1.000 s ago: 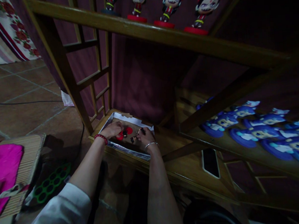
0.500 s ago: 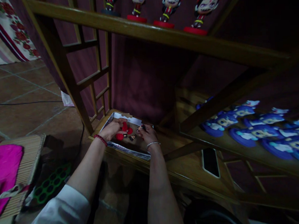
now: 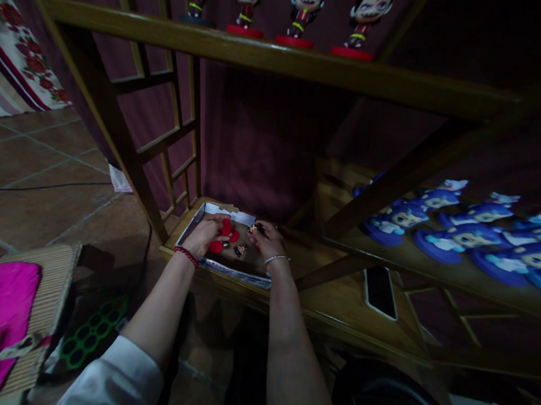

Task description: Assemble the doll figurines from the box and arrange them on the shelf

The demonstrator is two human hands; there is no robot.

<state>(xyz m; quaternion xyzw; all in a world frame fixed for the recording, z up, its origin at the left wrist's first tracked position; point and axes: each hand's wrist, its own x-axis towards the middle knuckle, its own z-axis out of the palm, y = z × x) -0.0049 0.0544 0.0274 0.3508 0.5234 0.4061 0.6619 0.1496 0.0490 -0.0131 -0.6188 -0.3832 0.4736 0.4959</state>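
Note:
A shallow open cardboard box (image 3: 237, 215) with white walls sits on the low wooden shelf. My left hand (image 3: 203, 237), with a red bead bracelet at the wrist, reaches over its left side and has thumb and fingers closed around a round red base (image 3: 227, 226). My right hand (image 3: 269, 241), wearing a silver bracelet, pinches a small black-haired figurine (image 3: 254, 229) at the box's right side. Between the hands, another small figurine (image 3: 241, 250) lies in the box. Near it is a second red base (image 3: 216, 247). My fingers partly cover the pieces.
Several figurines on red bases (image 3: 302, 17) line the shelf above. Blue figurines (image 3: 474, 237) lie on a shelf to the right. A phone (image 3: 380, 293) rests on the lower shelf. At left are a green holder (image 3: 95, 332) and a pink cloth (image 3: 10, 298).
Both hands stay over the box. My right hand has shifted slightly, and a bit of red now shows beneath its fingers. The view has moved a little.

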